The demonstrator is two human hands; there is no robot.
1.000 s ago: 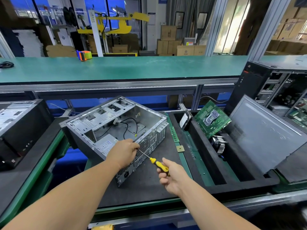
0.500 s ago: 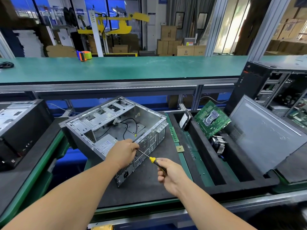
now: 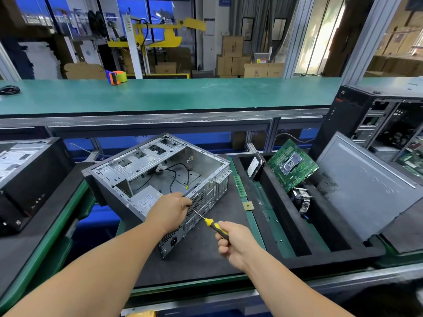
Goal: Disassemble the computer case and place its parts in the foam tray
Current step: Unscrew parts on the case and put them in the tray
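Bright, even light; wide-angle edge distortion

Layout about the two hands

The computer case (image 3: 160,177) lies under the left hand (image 3: 170,211); the screwdriver (image 3: 211,224) spans between both hands; the foam tray (image 3: 286,225) sits right of the right hand (image 3: 235,244), a motherboard (image 3: 291,165) in it.

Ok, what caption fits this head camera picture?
Left hand steadies open grey metal computer case; right hand drives yellow-black screwdriver.
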